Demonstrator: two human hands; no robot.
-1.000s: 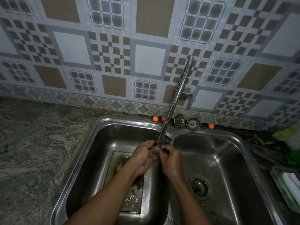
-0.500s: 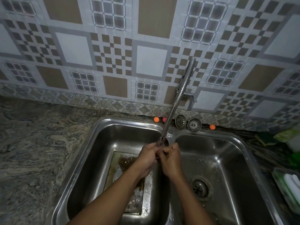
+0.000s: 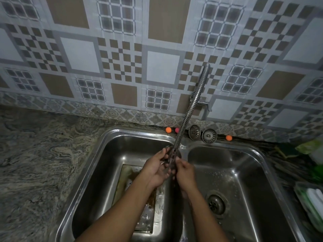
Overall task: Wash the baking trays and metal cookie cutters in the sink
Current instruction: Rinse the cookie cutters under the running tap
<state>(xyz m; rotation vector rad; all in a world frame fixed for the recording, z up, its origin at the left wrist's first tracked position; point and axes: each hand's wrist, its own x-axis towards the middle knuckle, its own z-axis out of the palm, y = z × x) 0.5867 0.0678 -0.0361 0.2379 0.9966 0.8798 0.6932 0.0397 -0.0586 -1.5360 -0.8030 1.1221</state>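
Both hands are at the mouth of the flexible tap hose [image 3: 183,123], over the divider of the double sink [image 3: 182,147]. Against the views a second and half a second ago, the left hand [image 3: 158,169] has opened: it was closed against the right hand, and its palm now faces up with the fingers [image 3: 163,152] spread wide and loosely curled under the nozzle. A small dark item sits on the palm by the nozzle; it may be a cookie cutter, but this cannot be confirmed. The right hand [image 3: 185,172] has dropped slightly and sits just beside the left, fingers curled narrow toward the nozzle; whether it grips anything cannot be told.

Judgement: the hands have parted from a rubbing action into a rinse, so a small piece, or the hands themselves, is being finished under the water. Flow is not clearly visible.

One baking tray [image 3: 138,198] lies flat on the floor of the left basin, brown residue across its upper part, partly covered by the left forearm. It appears unwashed, so the bulk of the task remains.

Obscured or cut off:
- No other trays or cutters identifiable.
- The right basin shows only its drain [image 3: 216,204] and droplets.
- Two strainers [image 3: 201,133] stand at the back of the counter [image 3: 35,163].
- Items at the right edge are cropped and unclear.
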